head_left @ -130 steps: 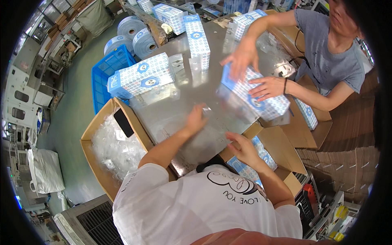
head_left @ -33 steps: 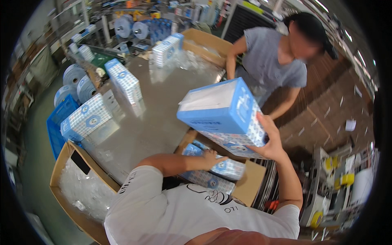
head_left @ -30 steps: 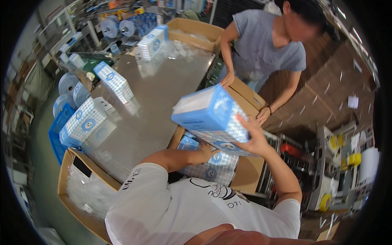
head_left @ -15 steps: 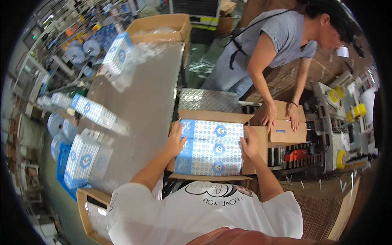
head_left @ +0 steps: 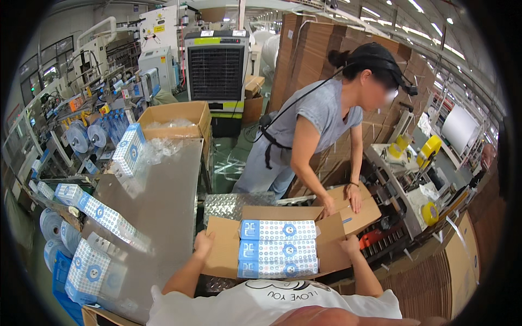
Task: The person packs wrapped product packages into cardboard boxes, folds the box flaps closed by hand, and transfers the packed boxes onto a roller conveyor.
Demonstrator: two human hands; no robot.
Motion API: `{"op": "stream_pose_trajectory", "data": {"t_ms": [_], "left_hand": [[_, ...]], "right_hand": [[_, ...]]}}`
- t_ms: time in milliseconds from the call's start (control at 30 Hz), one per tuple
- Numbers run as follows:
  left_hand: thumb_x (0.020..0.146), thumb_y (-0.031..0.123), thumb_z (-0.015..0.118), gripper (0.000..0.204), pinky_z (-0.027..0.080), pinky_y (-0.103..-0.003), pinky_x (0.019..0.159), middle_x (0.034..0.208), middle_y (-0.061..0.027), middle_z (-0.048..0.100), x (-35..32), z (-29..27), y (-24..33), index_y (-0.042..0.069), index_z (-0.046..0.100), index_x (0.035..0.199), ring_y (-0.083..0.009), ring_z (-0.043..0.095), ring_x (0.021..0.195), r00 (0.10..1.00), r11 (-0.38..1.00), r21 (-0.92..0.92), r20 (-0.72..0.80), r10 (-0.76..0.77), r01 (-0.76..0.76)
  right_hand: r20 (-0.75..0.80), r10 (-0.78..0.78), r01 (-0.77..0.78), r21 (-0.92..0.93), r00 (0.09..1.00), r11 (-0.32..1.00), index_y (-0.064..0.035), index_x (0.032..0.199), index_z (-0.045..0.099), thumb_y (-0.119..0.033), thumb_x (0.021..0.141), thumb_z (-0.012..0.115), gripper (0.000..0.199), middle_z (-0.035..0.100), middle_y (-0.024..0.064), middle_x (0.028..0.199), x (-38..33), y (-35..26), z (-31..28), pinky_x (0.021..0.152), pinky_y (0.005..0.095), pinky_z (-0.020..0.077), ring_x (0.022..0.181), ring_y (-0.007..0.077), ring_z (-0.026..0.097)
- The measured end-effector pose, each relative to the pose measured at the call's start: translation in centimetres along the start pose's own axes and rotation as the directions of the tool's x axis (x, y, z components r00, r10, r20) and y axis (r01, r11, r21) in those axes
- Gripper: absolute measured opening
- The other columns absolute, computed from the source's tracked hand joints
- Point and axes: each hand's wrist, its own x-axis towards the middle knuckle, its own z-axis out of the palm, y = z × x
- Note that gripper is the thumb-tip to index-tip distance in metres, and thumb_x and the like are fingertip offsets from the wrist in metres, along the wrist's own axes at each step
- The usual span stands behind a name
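Before me is an open cardboard carton [head_left: 252,213] with its flaps spread outward. Three rows of white packs [head_left: 278,250] with blue ends and blue round emblems fill it. My left hand [head_left: 204,243] grips the outer edge of the left carton flap [head_left: 222,247], its fingers partly behind the cardboard. On the other side, my right hand [head_left: 350,245] is closed on the outer edge of the right flap [head_left: 333,250]. Just beyond that flap, a co-worker in a grey-blue top presses both hands on a closed carton [head_left: 361,209].
A metal table [head_left: 168,201] on the left carries several patterned packs [head_left: 106,214] and clear film. A carton of film [head_left: 187,117] stands at its far end. Yellow tape rolls [head_left: 429,151] sit on a bench at the right, by a roller conveyor [head_left: 389,239]. Flat cardboard is stacked lower right.
My hands have moved from the packs' sides out to the carton's side flaps, which now spread wider. My view has tilted up. The co-worker still has both hands on the closed carton.
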Motion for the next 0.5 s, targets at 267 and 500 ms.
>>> {"op": "stream_pose_trajectory", "data": {"t_ms": [267, 500], "left_hand": [[0.081, 0.065, 0.058, 0.113, 0.009, -0.067, 0.109, 0.152, -0.0349, -0.01, -9.6, 12.4, 14.4, -0.002, -0.002, 0.15, -0.053, -0.011, 0.14, 0.511, 0.619, 0.341, 0.852, 0.115, -0.707], [0.083, 0.061, 0.059, 0.089, 0.003, -0.063, 0.112, 0.156, -0.0246, 0.012, 0.6, 10.1, 8.8, 0.009, 0.028, 0.149, -0.05, -0.006, 0.142, 0.193, 0.842, -0.074, 0.959, 0.207, -0.535]], "right_hand": [[0.842, -0.277, 0.641, -0.103, 0.464, 0.761, 0.0023, 0.15, 0.0, -0.07, 0.077, 0.058, 0.118, 0.003, 0.0323, 0.153, -2.6, -10.9, 4.6, 0.116, 0.0435, 0.0167, 0.144, 0.0412, 0.008], [0.523, -0.715, 0.747, 0.203, 0.463, 0.633, -0.0044, 0.15, 0.015, -0.056, 0.068, 0.076, 0.115, 0.021, 0.0252, 0.153, 2.1, -8.1, 1.7, 0.116, 0.0422, 0.0201, 0.142, 0.0397, 0.019]]}}
